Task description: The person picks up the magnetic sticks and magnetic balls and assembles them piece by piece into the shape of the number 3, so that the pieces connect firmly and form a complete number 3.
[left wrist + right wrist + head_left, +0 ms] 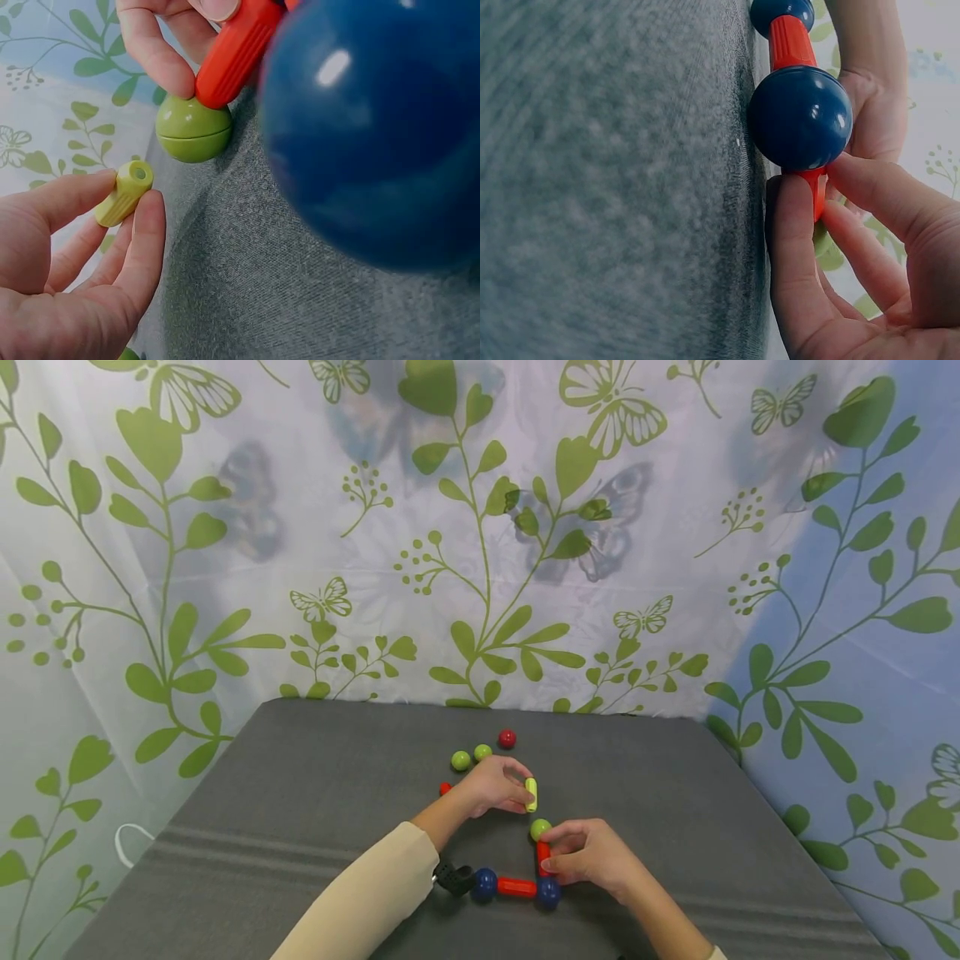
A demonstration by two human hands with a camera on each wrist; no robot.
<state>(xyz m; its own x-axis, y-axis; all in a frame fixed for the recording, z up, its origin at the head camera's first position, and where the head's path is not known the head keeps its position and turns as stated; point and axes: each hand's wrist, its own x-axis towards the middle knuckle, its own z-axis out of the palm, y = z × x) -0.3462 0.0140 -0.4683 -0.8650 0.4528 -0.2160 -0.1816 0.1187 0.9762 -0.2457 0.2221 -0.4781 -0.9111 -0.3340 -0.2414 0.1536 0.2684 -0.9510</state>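
Observation:
My left hand (497, 785) pinches a short yellow-green rod (531, 794) between thumb and fingers. In the left wrist view, a hole shows in the end of that rod (137, 175). Just beyond it sits a green ball (540, 830), apart from the rod and joined to a red rod (543, 857). My right hand (592, 860) grips this red rod, which meets a blue ball (548, 893) at its near end. From there a second red rod (517, 887) runs left to another blue ball (485, 885). The joined pieces form an L.
Two loose green balls (461, 761) and a dark red ball (507, 739) lie farther back on the grey table (360, 760). A small red piece (446, 788) is partly hidden by my left forearm. A leaf-patterned curtain (525, 610) stands behind the table.

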